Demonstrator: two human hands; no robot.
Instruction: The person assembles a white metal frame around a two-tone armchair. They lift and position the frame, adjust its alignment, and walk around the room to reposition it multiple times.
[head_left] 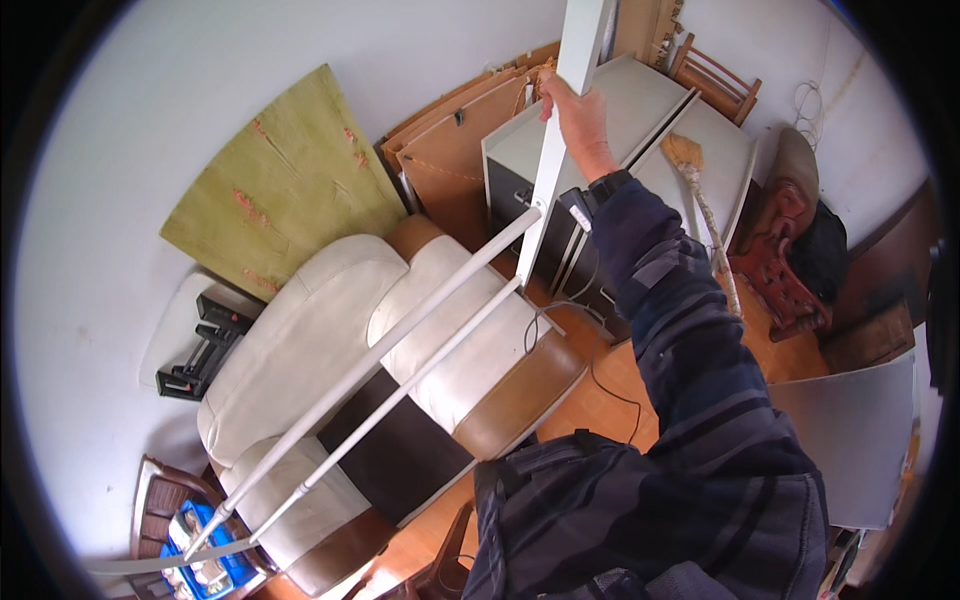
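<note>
My right hand [577, 118] is wrapped round a long, flat white bar [560, 140] at the top middle, with my arm stretched out in a dark plaid sleeve and a dark band at the wrist. Two white rods, a thicker one [400, 355] and a thinner one [405, 390], join the bar's lower part. They slant down to the left, over a cream and brown sofa [300, 320], and meet a curved pale strip [150, 565] at the lower left. Together these parts make one frame. My left hand is out of view.
Grey-white cabinets [560, 130] and brown cardboard [450, 180] stand behind the bar. A green panel [290, 190] leans on the wall. At the lower left is a blue crate [235, 572]. A cable [620, 395] trails over the floor. A broom [705, 205] leans across the cabinets.
</note>
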